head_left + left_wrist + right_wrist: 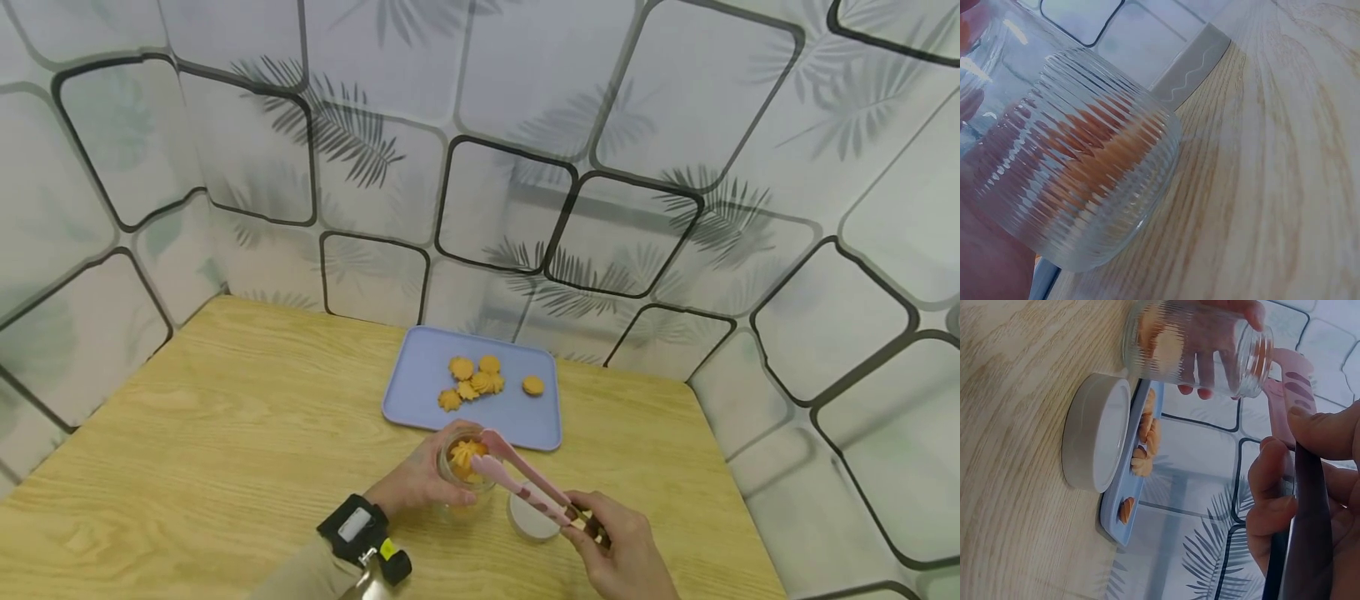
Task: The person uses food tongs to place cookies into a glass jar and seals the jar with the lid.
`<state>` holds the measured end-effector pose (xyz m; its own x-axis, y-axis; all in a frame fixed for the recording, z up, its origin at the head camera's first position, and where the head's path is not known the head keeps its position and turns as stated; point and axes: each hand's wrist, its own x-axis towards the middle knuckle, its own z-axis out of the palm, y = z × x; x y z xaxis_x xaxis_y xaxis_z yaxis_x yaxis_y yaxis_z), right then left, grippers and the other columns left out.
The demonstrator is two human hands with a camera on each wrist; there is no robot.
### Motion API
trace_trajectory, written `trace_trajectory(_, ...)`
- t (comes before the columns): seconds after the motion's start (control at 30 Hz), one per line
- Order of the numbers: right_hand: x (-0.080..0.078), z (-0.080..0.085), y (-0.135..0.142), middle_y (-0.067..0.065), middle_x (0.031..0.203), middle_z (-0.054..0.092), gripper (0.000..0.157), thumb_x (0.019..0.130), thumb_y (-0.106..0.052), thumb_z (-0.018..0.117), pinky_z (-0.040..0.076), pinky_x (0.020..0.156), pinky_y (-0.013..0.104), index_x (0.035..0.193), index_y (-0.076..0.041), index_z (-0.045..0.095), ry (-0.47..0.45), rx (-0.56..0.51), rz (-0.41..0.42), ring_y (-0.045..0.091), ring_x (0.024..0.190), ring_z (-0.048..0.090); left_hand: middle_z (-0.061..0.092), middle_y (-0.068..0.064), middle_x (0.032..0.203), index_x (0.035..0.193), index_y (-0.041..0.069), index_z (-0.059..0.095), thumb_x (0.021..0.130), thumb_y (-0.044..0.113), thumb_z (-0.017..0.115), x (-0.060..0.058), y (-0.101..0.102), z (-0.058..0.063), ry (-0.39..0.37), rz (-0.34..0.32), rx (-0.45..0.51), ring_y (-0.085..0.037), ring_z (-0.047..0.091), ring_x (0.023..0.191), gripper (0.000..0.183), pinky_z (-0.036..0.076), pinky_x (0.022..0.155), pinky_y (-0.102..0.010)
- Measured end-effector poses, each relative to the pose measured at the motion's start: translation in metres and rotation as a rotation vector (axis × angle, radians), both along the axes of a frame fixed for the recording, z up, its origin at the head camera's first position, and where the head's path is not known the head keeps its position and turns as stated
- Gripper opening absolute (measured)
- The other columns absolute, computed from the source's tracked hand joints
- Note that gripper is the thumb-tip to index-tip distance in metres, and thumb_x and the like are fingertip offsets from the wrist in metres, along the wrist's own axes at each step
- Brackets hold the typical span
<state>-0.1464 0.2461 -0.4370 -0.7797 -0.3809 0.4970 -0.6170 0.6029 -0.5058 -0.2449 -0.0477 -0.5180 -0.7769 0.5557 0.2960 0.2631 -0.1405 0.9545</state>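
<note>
My left hand (pixel 431 475) grips a ribbed clear glass jar (pixel 1079 162) round its side, fingers showing behind the glass in the right wrist view. Orange-brown cookies (pixel 1166 347) lie at the bottom of the jar. A piped cookie (pixel 467 454) shows at the jar's mouth, close by the tips of pink tongs (pixel 517 475). Those tongs, dark-handled, are held in my right hand (pixel 1329 456), thumb on one arm and fingers curled round the other. Whether the tips pinch the cookie I cannot tell. A round white lid (pixel 1097 431) lies on the table beside the jar.
Behind the jar, a blue tray (pixel 412 375) bears several flower-shaped cookies (pixel 480 383) in a cluster and a single round cookie (pixel 533 385) to the right. The wooden table (pixel 225 433) ends at patterned curtain walls (pixel 510 208) at the back and sides.
</note>
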Motion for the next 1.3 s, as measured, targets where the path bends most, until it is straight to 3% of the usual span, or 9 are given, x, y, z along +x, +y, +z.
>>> trace_trajectory(0.47, 0.0016, -0.0019, -0.0006, -0.007, 0.087, 0.068, 0.043, 0.077, 0.006, 0.082, 0.037, 0.044, 0.01, 0.115, -0.012, 0.07, -0.019, 0.004, -0.013, -0.009, 0.062, 0.049, 0.059, -0.005, 0.14, 0.141, 0.016, 0.052, 0.074, 0.02, 0.088, 0.0, 0.0007, 0.0004, 0.008, -0.019, 0.031, -0.017, 0.05, 0.131, 0.076, 0.036, 0.114, -0.027)
trace_trajectory(0.87, -0.0009, 0.001, -0.0006, -0.007, 0.09, 0.067, 0.048, 0.077, 0.008, 0.081, 0.038, 0.046, 0.008, 0.119, -0.012, 0.068, -0.001, 0.006, 0.026, -0.008, 0.063, 0.051, 0.056, -0.013, 0.145, 0.142, 0.009, 0.048, 0.079, 0.017, 0.086, -0.0025, 0.0005, 0.0015, -0.012, -0.067, 0.079, -0.016, 0.053, 0.133, 0.075, 0.04, 0.112, -0.027)
trace_trajectory(1.13, -0.0012, 0.0022, -0.0037, -0.007, 0.094, 0.067, 0.048, 0.079, 0.006, 0.081, 0.039, 0.045, 0.009, 0.121, -0.013, 0.067, -0.062, -0.002, 0.033, -0.007, 0.062, 0.051, 0.059, -0.013, 0.138, 0.142, 0.007, 0.047, 0.08, 0.016, 0.085, -0.0029, 0.0001, 0.0029, -0.005, -0.098, 0.11, -0.026, 0.055, 0.128, 0.074, 0.047, 0.107, -0.035)
trace_trajectory(1.3, -0.005, 0.0016, -0.0011, -0.003, 0.092, 0.069, 0.048, 0.077, 0.01, 0.081, 0.042, 0.048, 0.01, 0.12, -0.008, 0.067, 0.02, -0.035, 0.008, -0.005, 0.063, 0.053, 0.057, -0.014, 0.138, 0.142, 0.009, 0.047, 0.08, 0.019, 0.086, -0.0012, 0.002, 0.0021, -0.03, -0.102, 0.102, -0.03, 0.053, 0.129, 0.074, 0.048, 0.107, -0.041)
